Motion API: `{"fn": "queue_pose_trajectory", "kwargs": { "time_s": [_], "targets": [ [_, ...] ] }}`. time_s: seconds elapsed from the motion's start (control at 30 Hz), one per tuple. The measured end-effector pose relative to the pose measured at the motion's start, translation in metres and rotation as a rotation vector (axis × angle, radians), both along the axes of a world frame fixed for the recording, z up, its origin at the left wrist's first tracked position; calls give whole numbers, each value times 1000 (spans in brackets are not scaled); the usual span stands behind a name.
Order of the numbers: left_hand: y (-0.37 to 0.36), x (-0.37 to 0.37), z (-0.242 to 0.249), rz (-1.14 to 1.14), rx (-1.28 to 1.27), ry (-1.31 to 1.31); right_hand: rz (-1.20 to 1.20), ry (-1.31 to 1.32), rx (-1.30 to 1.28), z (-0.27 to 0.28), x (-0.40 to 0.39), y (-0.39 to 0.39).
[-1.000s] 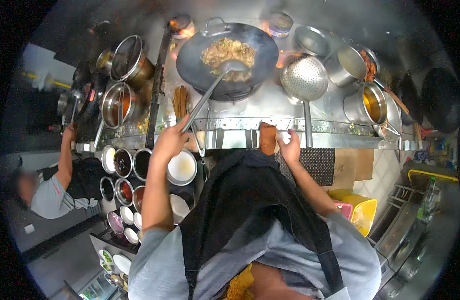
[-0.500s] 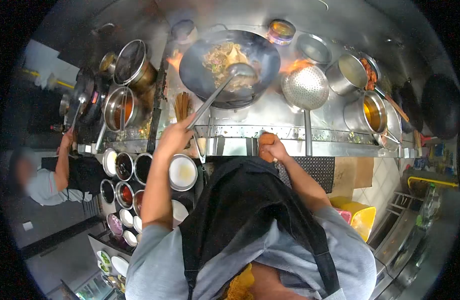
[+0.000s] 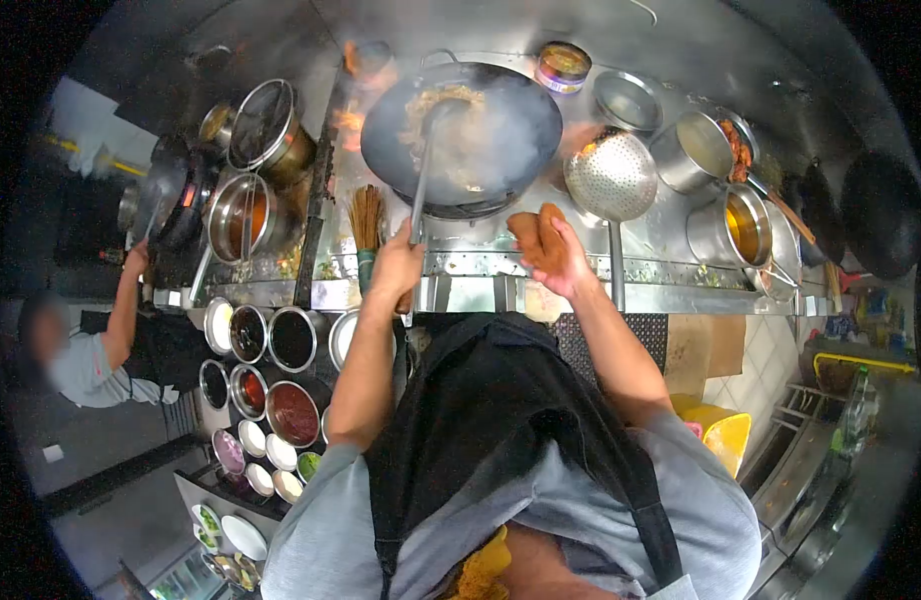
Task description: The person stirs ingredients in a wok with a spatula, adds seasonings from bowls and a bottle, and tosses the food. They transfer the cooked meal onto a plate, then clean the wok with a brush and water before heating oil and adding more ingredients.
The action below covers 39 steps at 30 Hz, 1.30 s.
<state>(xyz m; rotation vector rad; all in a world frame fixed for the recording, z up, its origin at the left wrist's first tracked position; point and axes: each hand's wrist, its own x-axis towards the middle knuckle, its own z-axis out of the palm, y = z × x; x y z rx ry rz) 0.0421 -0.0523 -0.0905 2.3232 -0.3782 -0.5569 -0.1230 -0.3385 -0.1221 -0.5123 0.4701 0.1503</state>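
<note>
My left hand is wrapped round the handle of a long steel ladle. The ladle's bowl rests among food in a large dark wok, where steam blurs much of the contents. In front of the wok, to its right, my right hand holds a folded brown cloth, raised above the steel edge and apart from the wok. Beside my left hand stands a bristle brush with a green binding.
A perforated strainer lies right of the wok, its handle towards me. Flames show left of the wok. Steel pots stand at right, a pot with red liquid at left. Sauce containers sit lower left. Another person works at far left.
My right hand has lifted forward with the brown cloth, towards the wok. My left hand has shifted right, and the ladle's bowl has moved left and away from me. Steam has thickened.
</note>
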Motion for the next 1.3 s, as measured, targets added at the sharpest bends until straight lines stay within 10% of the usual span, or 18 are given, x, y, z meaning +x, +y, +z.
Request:
{"fn": "queue_pose_trajectory", "kwargs": {
  "time_s": [0.27, 0.43, 0.5, 0.7, 0.9, 1.07, 1.3],
  "targets": [
    [66, -20, 119, -354, 374, -288, 125, 331, -284, -32, 126, 16],
    [103, -41, 155, -408, 151, -315, -47, 275, -338, -18, 107, 39],
    [108, -54, 212, -257, 253, 278, -102, 281, -361, 34, 95, 53],
    [93, -45, 90, -405, 81, -270, -71, 191, -334, 10, 86, 71],
    [71, -75, 119, -167, 143, -32, -121, 127, -475, -22, -31, 102],
    [86, -76, 191, -225, 383, 146, -186, 184, -260, 29, 49, 74],
    [58, -75, 89, -135, 210, -111, -122, 127, -301, -12, -6, 103]
  ]
}}
